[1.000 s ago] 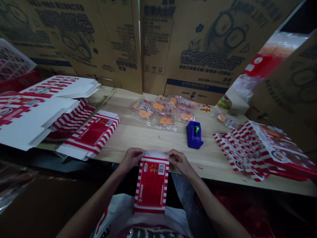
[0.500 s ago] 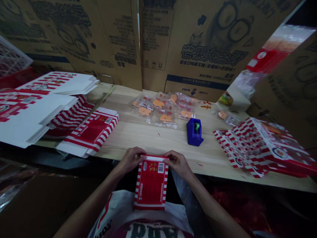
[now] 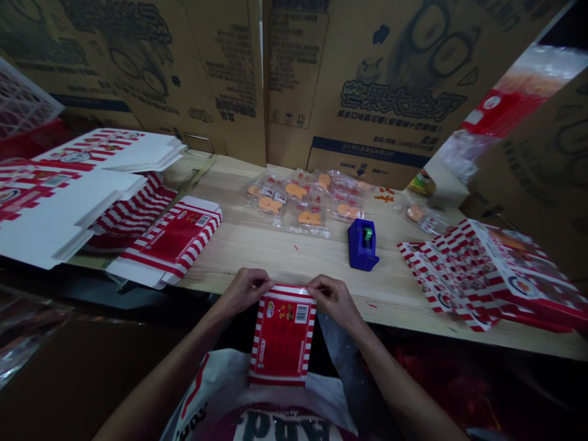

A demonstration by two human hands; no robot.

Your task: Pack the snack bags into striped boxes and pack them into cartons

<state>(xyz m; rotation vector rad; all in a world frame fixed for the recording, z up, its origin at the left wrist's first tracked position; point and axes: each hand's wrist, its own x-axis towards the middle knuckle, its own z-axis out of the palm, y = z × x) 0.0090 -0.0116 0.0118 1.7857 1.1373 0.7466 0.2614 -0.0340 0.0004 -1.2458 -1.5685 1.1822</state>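
A red box with red-and-white striped edges and a barcode (image 3: 283, 337) rests against my front at the table edge. My left hand (image 3: 248, 286) pinches its top left corner, and my right hand (image 3: 334, 297) pinches the top right corner. Fingers of both hands are closed on the top edge. Beyond it on the table stands a blue tape dispenser (image 3: 362, 246) with a green roll. Farther back lie several clear packets (image 3: 310, 215) with orange pieces inside.
Flat striped cartons (image 3: 110, 184) are stacked at left, with a matching red box (image 3: 177, 239) beside them. Striped cartons with clear windows (image 3: 519, 269) lie at right. Large brown cardboard boxes (image 3: 294, 79) wall off the back of the wooden table (image 3: 248, 245).
The white strip at the box's top edge is now covered by a striped edge under my fingers. Both hands keep their hold on the corners. The view has shifted slightly.
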